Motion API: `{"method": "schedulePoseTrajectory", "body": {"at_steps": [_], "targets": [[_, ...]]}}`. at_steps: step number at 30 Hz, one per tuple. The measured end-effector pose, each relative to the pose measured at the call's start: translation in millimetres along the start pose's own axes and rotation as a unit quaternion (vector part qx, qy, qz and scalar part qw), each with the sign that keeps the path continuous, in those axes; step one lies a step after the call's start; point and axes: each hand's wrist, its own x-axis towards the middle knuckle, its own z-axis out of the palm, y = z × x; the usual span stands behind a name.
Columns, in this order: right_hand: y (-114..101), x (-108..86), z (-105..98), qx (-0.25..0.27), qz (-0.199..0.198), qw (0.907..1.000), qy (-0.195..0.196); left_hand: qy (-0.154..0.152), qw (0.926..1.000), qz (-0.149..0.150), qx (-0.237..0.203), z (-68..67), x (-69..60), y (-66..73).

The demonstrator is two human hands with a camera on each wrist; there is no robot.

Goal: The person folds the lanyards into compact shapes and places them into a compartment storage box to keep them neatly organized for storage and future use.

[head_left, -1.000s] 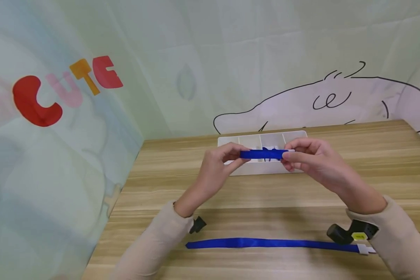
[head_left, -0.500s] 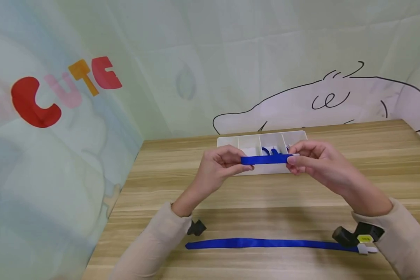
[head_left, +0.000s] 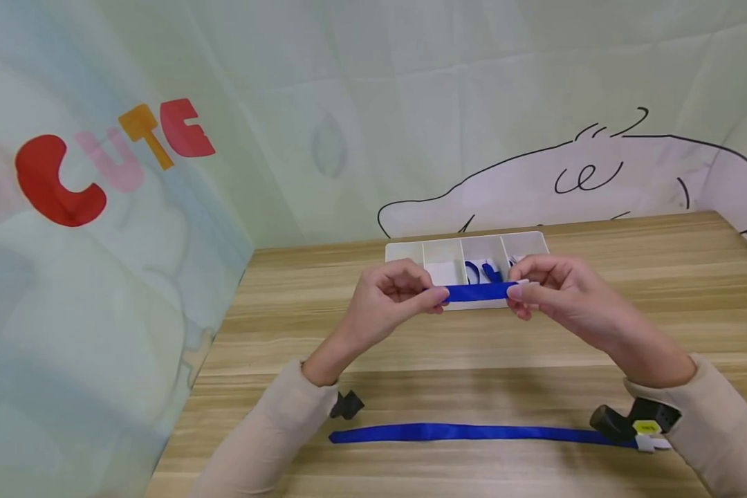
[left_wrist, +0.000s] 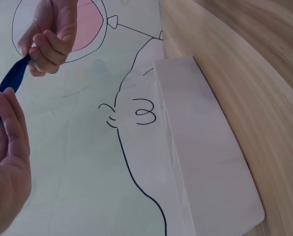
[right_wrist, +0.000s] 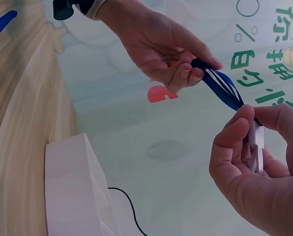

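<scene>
Holding a folded blue strap (head_left: 479, 293) between them, two hands are working above the table (head_left: 436, 366), and I am taking this strap as the centre of my clock. At nine o'clock the left hand (head_left: 386, 301) is pinching one end between thumb and fingers; at three o'clock the right hand (head_left: 563, 294) is pinching the other, where a white clip (right_wrist: 256, 147) is sticking out. Both grips are therefore narrow, with only strap and clip inside them. I am judging that two ends are being held because soft layers would be spreading from one hand alone, and that this light tension is giving the straight line. At twelve o'clock a white box (head_left: 473, 305) is standing, probably placed so that both hands are reaching it easily; small blue pieces (head_left: 492, 272) are lying in its third compartment from the left (their exact kind I cannot tell). At six o'clock a second strap (head_left: 473, 432) is lying almost straight, its white end piece (head_left: 645, 443) pointing to three o'clock, perhaps so that it is not disturbing the hands. As for looks, the held strap is showing a vivid blue, flat face in the head view; in the right wrist view its edge is revealing several layers, bowing slightly, with pale stripes between.
</scene>
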Motion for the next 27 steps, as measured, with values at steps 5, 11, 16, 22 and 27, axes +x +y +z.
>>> {"method": "schedulePoseTrajectory", "body": {"at_steps": [5,11,16,22,27], "targets": [[1.6,-0.2,-0.1,0.003,0.002,1.0,0.001,0.011,0.9998,-0.007,0.015,1.3,0.1,0.3],[2.8,-0.1,0.2,0.012,0.001,0.9999,0.003,0.028,0.999,-0.018,0.029,2.7,0.1,0.2],[3.9,-0.2,1.5,0.02,0.0,0.9998,0.007,0.035,0.9981,-0.025,0.044,4.1,-0.7,1.4],[5.7,-1.2,2.5,0.019,-0.006,0.9997,0.011,0.04,0.9974,-0.032,0.051,6.3,-0.1,1.8],[7.6,-1.3,3.0,0.012,0.0,0.9995,0.027,0.062,0.9949,-0.045,0.067,7.3,0.1,1.8]]}}
